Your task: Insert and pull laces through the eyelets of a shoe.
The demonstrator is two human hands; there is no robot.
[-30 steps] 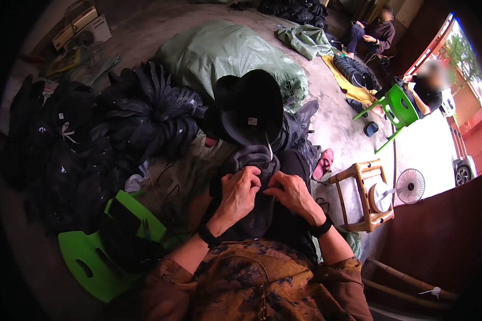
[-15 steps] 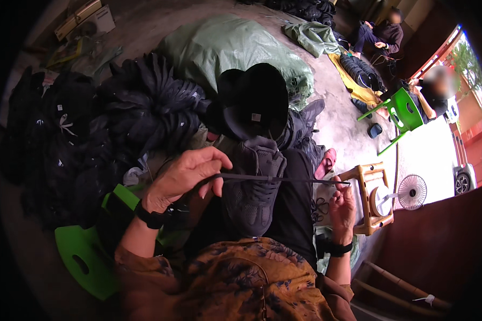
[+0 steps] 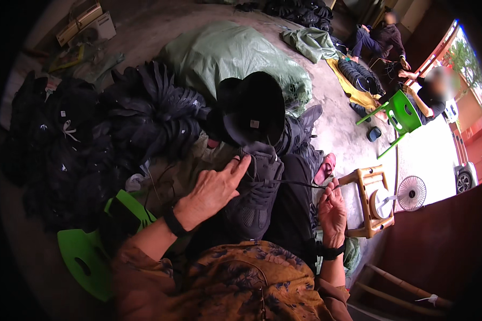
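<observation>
A dark grey mesh sneaker (image 3: 251, 200) rests on my lap, its toe toward me and its laces threaded across the tongue. A dark shoelace (image 3: 300, 184) runs from it to the right, its end pinched in my right hand (image 3: 332, 211). My left hand (image 3: 211, 192) touches the sneaker's left side near the upper eyelets. Its index finger reaches forward and the other fingers are bent; whatever is between them is hidden. Just beyond the sneaker stands a black, open-topped rounded form (image 3: 254, 109) with a small pale label.
Piles of black shoes (image 3: 150, 104) lie at left, before a large green sack (image 3: 219, 53). Right of me are a bamboo stool (image 3: 372, 176), a small fan (image 3: 412, 192) and a pink slipper (image 3: 325, 168). Two people sit farther off, one beside a green chair (image 3: 403, 112).
My left hand has moved right and forward onto the sneaker's side, away from the lace stretched across it. My right hand has shifted slightly left, still pinching the lace.
</observation>
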